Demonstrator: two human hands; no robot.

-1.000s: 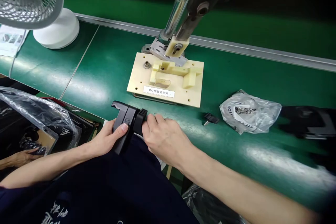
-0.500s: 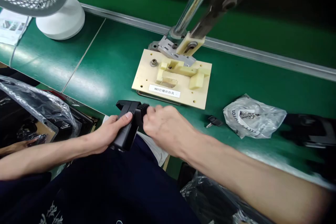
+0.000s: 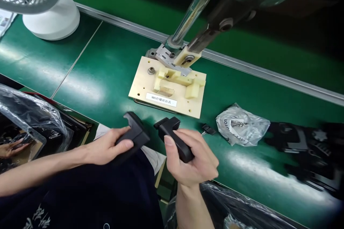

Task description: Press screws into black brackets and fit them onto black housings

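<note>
My left hand is closed on a black plastic housing with a hooked upper end, its thumb lying along the near side. Opposite it, my right hand grips a black ribbed plastic clamp piece between thumb and fingers. A small gap separates the two black parts, both held in front of the bench edge. Just beyond them lies a cream fixture plate with raised yellow blocks and a white label. To the right of the fixture rests a small black part with a metal pin.
A clear plastic bag with small metal pieces lies on the green bench, beside several black parts. A press arm rises behind the fixture. A white fan stands at left. Another person's hand shows at far left.
My right hand has drawn to the right, turned palm-up, and now holds the clamp piece apart from the housing. My left hand still grips the housing, which has tilted. The view has shifted slightly.
</note>
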